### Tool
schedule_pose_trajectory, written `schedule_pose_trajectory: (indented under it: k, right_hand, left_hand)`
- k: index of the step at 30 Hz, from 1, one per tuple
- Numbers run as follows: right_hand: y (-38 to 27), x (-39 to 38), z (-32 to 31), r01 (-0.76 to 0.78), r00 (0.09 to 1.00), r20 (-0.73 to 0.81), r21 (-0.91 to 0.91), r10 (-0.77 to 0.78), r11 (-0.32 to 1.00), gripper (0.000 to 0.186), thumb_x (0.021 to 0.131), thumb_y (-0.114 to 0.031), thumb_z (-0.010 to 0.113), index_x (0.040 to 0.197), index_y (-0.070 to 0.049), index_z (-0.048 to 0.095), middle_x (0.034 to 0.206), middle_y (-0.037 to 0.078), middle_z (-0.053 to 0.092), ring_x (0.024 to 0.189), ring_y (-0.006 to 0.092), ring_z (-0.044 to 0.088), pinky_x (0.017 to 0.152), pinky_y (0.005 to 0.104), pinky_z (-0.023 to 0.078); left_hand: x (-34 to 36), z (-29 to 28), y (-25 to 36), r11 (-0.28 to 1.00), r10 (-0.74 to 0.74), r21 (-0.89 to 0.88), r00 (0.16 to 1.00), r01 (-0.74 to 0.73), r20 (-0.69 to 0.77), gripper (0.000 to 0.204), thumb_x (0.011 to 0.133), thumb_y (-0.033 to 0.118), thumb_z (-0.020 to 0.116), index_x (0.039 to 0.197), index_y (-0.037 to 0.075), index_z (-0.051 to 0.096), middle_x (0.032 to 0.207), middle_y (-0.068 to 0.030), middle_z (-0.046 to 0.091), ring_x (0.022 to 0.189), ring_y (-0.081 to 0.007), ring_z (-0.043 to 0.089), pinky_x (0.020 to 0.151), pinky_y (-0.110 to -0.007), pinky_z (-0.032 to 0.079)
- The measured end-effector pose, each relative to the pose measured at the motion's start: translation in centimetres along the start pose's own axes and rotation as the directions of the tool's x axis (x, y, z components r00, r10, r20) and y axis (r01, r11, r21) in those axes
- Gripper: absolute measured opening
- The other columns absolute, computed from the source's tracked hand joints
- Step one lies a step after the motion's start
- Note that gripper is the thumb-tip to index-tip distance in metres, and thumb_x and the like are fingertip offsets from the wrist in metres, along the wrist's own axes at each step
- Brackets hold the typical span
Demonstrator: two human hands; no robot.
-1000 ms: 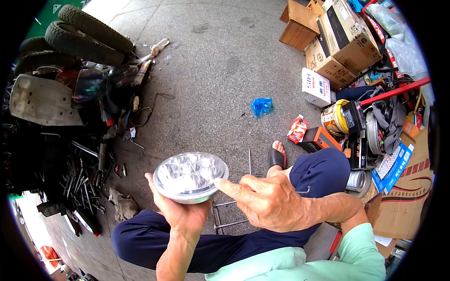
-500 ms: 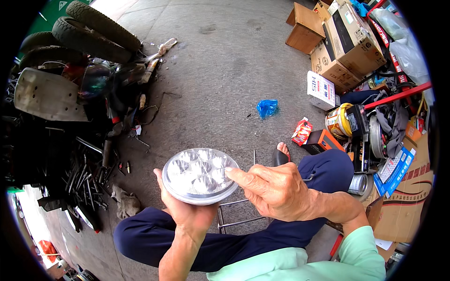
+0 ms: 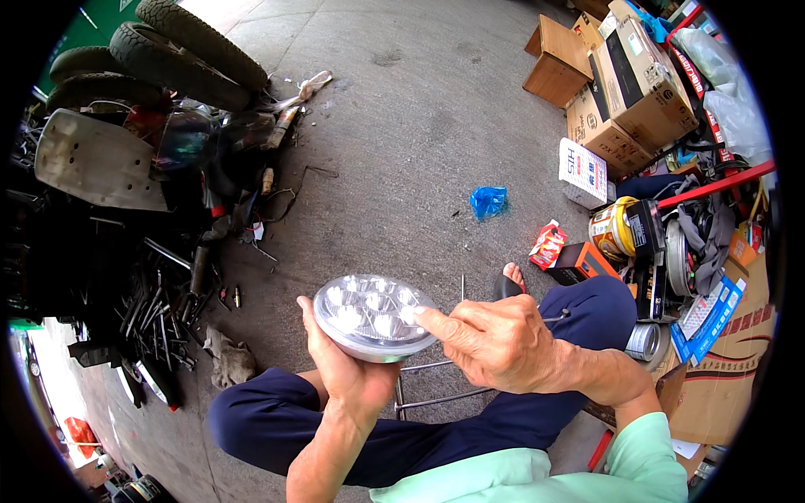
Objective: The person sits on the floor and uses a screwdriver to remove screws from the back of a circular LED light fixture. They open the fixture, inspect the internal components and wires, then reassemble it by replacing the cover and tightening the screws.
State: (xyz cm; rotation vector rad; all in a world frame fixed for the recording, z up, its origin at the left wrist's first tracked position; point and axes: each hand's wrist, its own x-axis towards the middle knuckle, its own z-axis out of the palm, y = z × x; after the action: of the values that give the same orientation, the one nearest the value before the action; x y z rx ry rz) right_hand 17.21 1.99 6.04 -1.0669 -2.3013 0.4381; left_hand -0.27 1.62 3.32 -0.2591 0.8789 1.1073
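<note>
A round LED headlight (image 3: 373,312), with a clear lens over several bright reflector cups, rests in my left hand (image 3: 356,373). The palm and fingers support it from below, and the thumb stands up along its left edge. My right hand (image 3: 499,339) has its index finger stretched out, with the tip at the lamp's right edge. The other fingers of that hand are curled, and the hooked end of a thin metal rod (image 3: 558,317) sticks out past them. Most of the rod is hidden behind the hand.
Tools (image 3: 155,314), motorcycle parts and tyres (image 3: 172,67) are heaped on the left, with a grey glove (image 3: 229,359) nearby. A blue plastic bag (image 3: 488,202) lies on the concrete. Cardboard boxes (image 3: 641,92), a yellow-handled bucket (image 3: 612,229) and cartons crowd the right. A metal frame (image 3: 436,407) stands below the lamp.
The headlight has tilted, so its lens is seen more flatly and its side rim shows more. It has moved slightly right with my left hand. My right index finger stays at its edge.
</note>
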Motion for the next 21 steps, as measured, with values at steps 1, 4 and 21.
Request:
schedule_pose_trajectory:
  k: [1, 4, 21]
  right_hand:
    - [0.0, 0.2, -0.3, -0.013, 1.0, 0.006, -0.015, 0.013, 1.0, 0.045, 0.065, 0.0, 0.068, 0.109, -0.003, 0.061, 0.058, 0.003, 0.05, 0.046, 0.0156, 0.053, 0.042, 0.0276, 0.044]
    - [0.5, 0.7, -0.6, -0.022, 1.0, 0.008, -0.065, 0.022, 0.998, 0.04, 0.068, -0.003, 0.068, 0.107, -0.001, 0.061, 0.063, 0.004, 0.053, 0.05, 0.0165, 0.057, 0.043, 0.0276, 0.045]
    - [1.2, 2.0, -0.5, -0.145, 0.989, -0.057, -0.166, 0.137, 0.975, 0.022, 0.075, 0.0, 0.063, 0.097, -0.002, 0.061, 0.065, 0.01, 0.057, 0.051, 0.0245, 0.056, 0.045, 0.0332, 0.043]
  left_hand:
    - [0.3, -0.4, -0.2, 1.0, 0.002, -0.011, 1.0, -0.002, 0.003, 0.072, 0.083, 0.071, 0.031, 0.12, 0.011, 0.048, 0.118, -0.0074, 0.052, 0.109, -0.025, 0.049, 0.096, -0.046, 0.037]
    - [0.0, -0.4, -1.0, 0.999, -0.047, 0.007, 0.998, 0.048, -0.043, 0.069, 0.086, 0.068, 0.029, 0.116, 0.011, 0.052, 0.115, -0.0079, 0.056, 0.109, -0.0252, 0.051, 0.097, -0.047, 0.036]
    - [-0.6, -2.4, -5.5, 0.948, -0.219, 0.236, 0.976, 0.212, 0.004, 0.068, 0.087, 0.067, 0.028, 0.11, 0.006, 0.05, 0.093, -0.0085, 0.059, 0.086, -0.0186, 0.062, 0.073, -0.034, 0.055]
